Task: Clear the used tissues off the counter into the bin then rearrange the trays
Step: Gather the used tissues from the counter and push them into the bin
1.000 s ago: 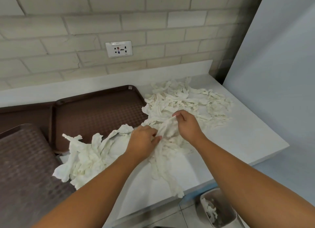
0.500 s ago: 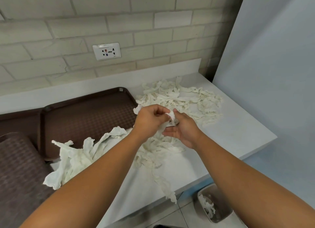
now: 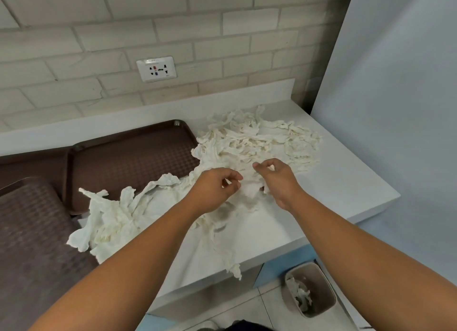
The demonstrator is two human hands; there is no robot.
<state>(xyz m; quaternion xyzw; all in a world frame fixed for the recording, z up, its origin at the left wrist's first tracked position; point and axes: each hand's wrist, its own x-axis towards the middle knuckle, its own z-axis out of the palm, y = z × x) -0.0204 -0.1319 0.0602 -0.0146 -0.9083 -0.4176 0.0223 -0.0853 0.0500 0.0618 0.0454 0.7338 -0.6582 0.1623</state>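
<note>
Crumpled paper tissues [image 3: 249,142], smooth matt counter [image 3: 346,182], textured brown plastic trays [image 3: 128,162] – rough brick wall [image 3: 99,33]

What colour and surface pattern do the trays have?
The trays are dark brown with a fine checked texture; head view.

A white counter [image 3: 346,189] spans mid-frame; crumpled tissues [image 3: 259,137] sprawl from its upper centre to lower left, one strip drooping over the front edge; brown trays [image 3: 133,157] overlap at the left; a bin [image 3: 329,303] stands on the floor [image 3: 247,313], lower right.
</note>
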